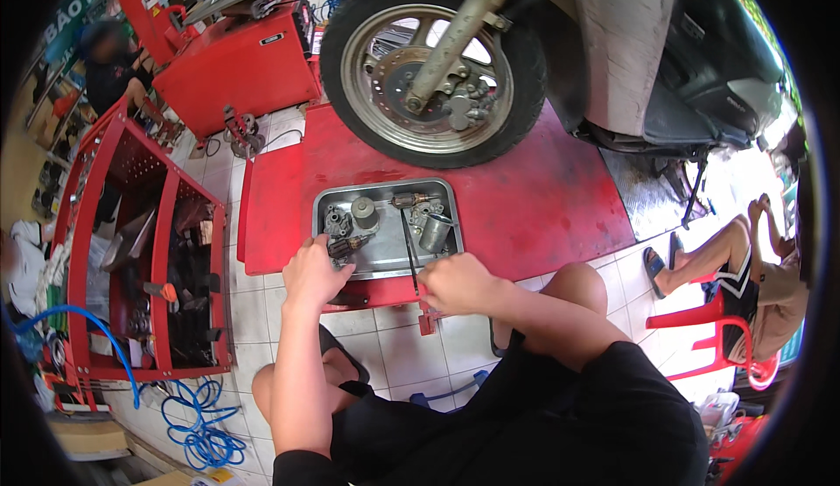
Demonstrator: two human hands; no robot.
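A shallow metal tray (376,266) holds several greasy motor parts. My left hand (311,276) is curled over its front left corner, beside a motor armature (348,245); some fingertips are hidden. My right hand (459,283) is closed around the near end of a thin dark rod-like tool (409,245), which slants into the tray; its exact kind is unclear. Inside the tray also lie a metal cylinder (435,234) at the right, a grey cup-shaped part (364,213), a second armature (413,199) at the back, and a cast metal part (336,220) at the left.
The tray stands on a red lift platform (560,197), under a raised scooter's front wheel (429,83). A red tool cart (157,258) and coiled blue hose (201,425) are at left. One person sits at right by a red chair (700,320); another (109,70) is far left.
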